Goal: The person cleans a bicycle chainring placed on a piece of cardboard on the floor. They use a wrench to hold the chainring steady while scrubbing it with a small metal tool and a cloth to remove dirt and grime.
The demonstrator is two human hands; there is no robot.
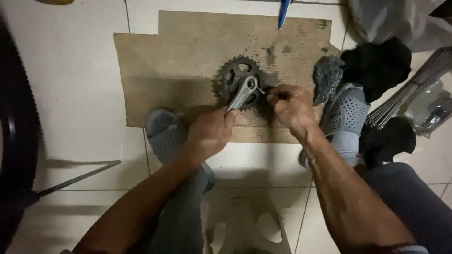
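A person is crouching over a flat sheet of brown corrugated cardboard [188, 61] that is lying on the white tiled floor [70, 70] in the upper middle of the frame. Near the centre of the frame, on the cardboard, a dark toothed metal chainring with a silver crank arm [241, 87] is resting, its crank arm slanting from the upper right down to the lower left.

The left hand [209, 134] is sitting just below and left of the chainring, its fingers curled closed around the lower end of the silver crank arm. The right hand [289, 106] is lying just to the right of the chainring, closed in a loose fist, its fingertips pinching a small thin light-coloured tool or pin [260, 89] that is touching the hub of the crank; what that piece is cannot be told.

Two grey perforated rubber clogs are standing on the lower edge of the cardboard, the left clog [162, 134] in the centre left and the right clog [346, 117] in the centre right. A wad of grey steel wool [327, 75] and a black cloth [376, 63] are lying in the upper right, beside a bundle of thin metal spokes [414, 89]. A black bicycle tyre [14, 117] is curving down the left edge, and a blue pen-like object [284, 11] is poking in at the top.
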